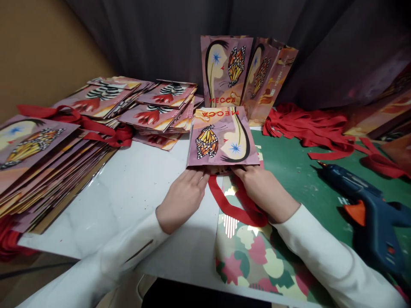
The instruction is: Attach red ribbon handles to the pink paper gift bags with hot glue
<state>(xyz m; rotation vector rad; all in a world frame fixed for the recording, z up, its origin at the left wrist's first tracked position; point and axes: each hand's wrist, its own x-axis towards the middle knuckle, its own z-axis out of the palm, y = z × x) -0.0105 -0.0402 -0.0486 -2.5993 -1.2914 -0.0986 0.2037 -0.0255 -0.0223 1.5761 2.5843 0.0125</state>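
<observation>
A stack of printed bags (38, 171) lies at left, a white stretch of table (138, 188) separating it from the left hand (183, 196). Its bent fingers reach under the near edge of the paper bag (224, 139). A red ribbon (239, 214) loops toward the right hand (265, 190), similarly tucked; both grips are hidden. Rightward, green mat (293, 171) leaves room before the glue gun (374, 214).

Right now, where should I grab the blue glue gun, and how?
Probably by its handle, coming in from the near side with the right hand. The glue gun lies on its side, handle towards the wearer and nozzle pointing away, so that grip should keep clear of the nozzle, which could be hot.
</observation>
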